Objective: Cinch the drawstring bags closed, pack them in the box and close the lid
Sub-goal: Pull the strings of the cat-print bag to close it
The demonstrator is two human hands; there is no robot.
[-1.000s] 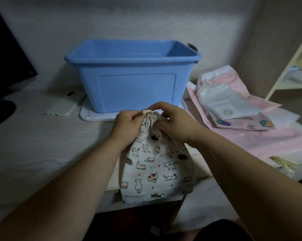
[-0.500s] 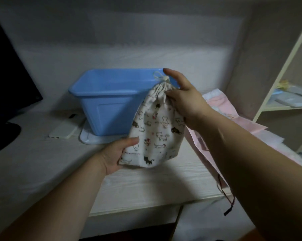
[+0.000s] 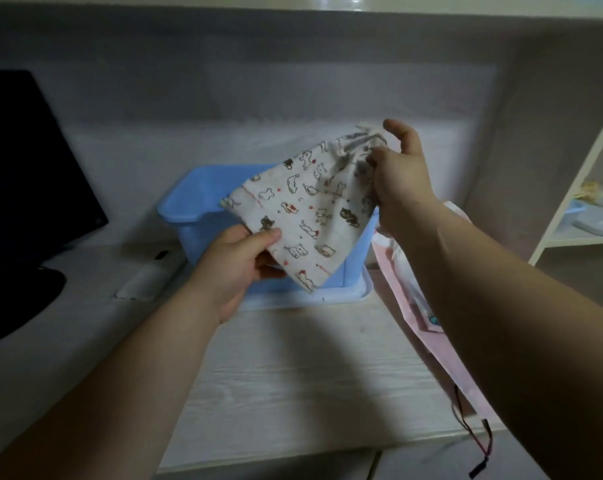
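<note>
Cloth cat-print bag (image 3: pixel 307 209) cinched, held tilted over blue box (image 3: pixel 189 216); neck pinched by right hand (image 3: pixel 397 181), bottom corner by left hand (image 3: pixel 237 261). Not packed yet. Pink bags (image 3: pixel 411 306) on table (image 3: pixel 293 375) at right likely left to cinch; white lid (image 3: pixel 359 289) trapped under box, needs freeing before closing.

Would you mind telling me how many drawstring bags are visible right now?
2. The left hand and right hand hold a cat-print bag by the blue box; a pink bag lies on the desk, partly behind the right forearm. More may be hidden.
</note>
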